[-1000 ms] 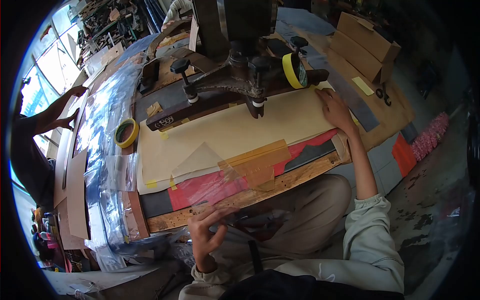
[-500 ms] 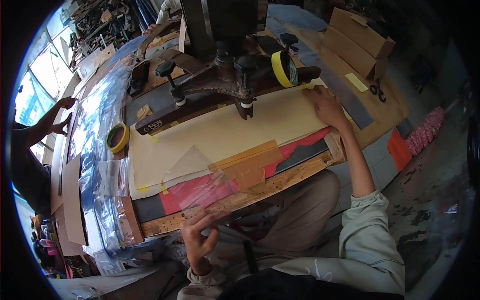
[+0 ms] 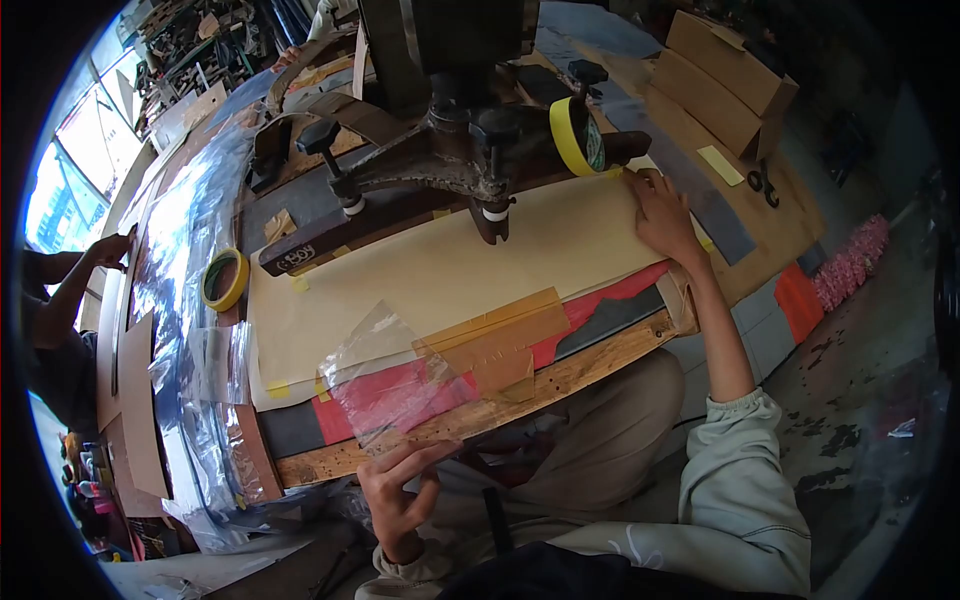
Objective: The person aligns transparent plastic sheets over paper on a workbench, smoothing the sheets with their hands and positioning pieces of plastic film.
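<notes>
A cream sheet (image 3: 500, 260), long, smooth and pale, lies on the bench (image 3: 600, 360) beneath the dark metal bar (image 3: 385, 225) of a press, with several small yellow tape pieces along its edges; a second cream edge shows beneath it near the front, so there appear to be at least two layers. The right hand (image 3: 665, 220) rests palm down on the sheet's right end, fingers loosely bent and not closed around anything. The left hand (image 3: 400, 490) is at the front edge of the bench, fingers curled, just beside the lower corner of one clear plastic piece (image 3: 370, 350); whether it pinches that corner I cannot tell. The plastic is creased and see-through, overlapping the cream sheet and a red sheet (image 3: 600, 305), and next to it lies one amber translucent piece (image 3: 500, 335). The one cardboard box (image 3: 720, 85) stands at the far right of the bench; its inside is hidden. Two yellow tape rolls show: one (image 3: 233, 296) at the left of the cream sheet, one (image 3: 567, 140) on edge by the bar's right end. Three dark knobs (image 3: 320, 135) top the press's screws, and one pair of scissors (image 3: 766, 185) lies near the box.
</notes>
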### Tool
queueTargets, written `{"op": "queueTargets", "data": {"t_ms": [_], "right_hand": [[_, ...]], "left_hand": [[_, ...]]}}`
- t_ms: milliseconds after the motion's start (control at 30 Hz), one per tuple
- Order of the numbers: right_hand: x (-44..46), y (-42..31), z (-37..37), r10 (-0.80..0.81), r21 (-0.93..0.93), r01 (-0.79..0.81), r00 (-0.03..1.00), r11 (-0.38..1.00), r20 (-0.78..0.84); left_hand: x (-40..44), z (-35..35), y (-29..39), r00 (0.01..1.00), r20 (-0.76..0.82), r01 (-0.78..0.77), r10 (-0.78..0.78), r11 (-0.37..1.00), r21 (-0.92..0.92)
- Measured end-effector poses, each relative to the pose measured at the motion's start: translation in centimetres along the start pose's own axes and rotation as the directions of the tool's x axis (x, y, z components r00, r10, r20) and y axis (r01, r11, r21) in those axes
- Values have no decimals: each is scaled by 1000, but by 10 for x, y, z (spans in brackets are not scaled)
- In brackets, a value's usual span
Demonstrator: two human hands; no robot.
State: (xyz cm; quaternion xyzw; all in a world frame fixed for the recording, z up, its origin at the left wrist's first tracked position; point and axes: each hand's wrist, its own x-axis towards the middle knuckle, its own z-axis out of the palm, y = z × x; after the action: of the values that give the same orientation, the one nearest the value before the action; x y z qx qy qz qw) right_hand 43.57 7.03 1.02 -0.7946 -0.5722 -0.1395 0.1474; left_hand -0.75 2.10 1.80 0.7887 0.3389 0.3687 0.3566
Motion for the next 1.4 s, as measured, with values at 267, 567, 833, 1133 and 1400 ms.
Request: {"op": "queueTargets", "data": {"t_ms": [267,567,833,1133,1400], "right_hand": [[5,2,-5,-39,44,35,996,998,78],[1,-3,5,26,85,-28,999,996,26],[4,-11,-1,123,2,-124,991,992,60],[7,-15,1,191,-45,-188,977,981,97],[16,-15,0,334,-48,-331,921,942,202]], "left_hand": [[1,-1,-1,1000,11,2,-2,1000,-8],[-1,0,-2,1000,6,9,-9,1000,17],[-4,-1,1,1000,30,-8,8,1000,6],[-12,-3,-2,998,66,-7,9,1000,-30],[-15,-5,-8,996,92,6,9,986,-164]]}}
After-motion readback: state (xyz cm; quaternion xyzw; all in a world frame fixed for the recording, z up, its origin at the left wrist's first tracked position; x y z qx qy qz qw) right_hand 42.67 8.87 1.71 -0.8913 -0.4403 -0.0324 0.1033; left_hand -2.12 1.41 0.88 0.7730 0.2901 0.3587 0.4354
